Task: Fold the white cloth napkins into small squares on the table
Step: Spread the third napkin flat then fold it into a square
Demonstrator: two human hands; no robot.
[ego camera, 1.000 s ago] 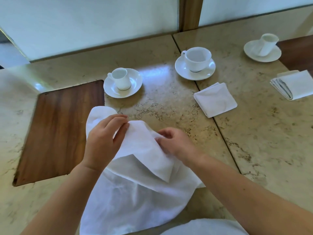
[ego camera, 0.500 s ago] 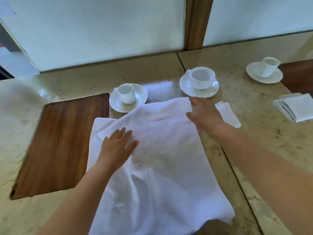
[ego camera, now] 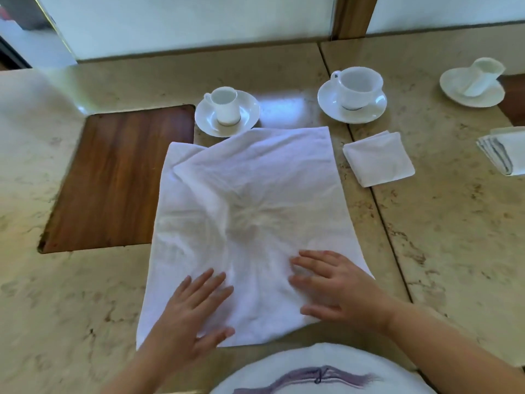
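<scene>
Head view: the left hand [ego camera: 196,314] and right hand [ego camera: 338,288] are laid flat with fingers straight on the near end of the white napkin [ego camera: 250,200], which is spread on the table [ego camera: 454,237], a folded napkin [ego camera: 379,158] beside it, two cups beyond.

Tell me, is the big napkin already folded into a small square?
No, the big napkin lies spread open under both flat hands, left and right.
</scene>
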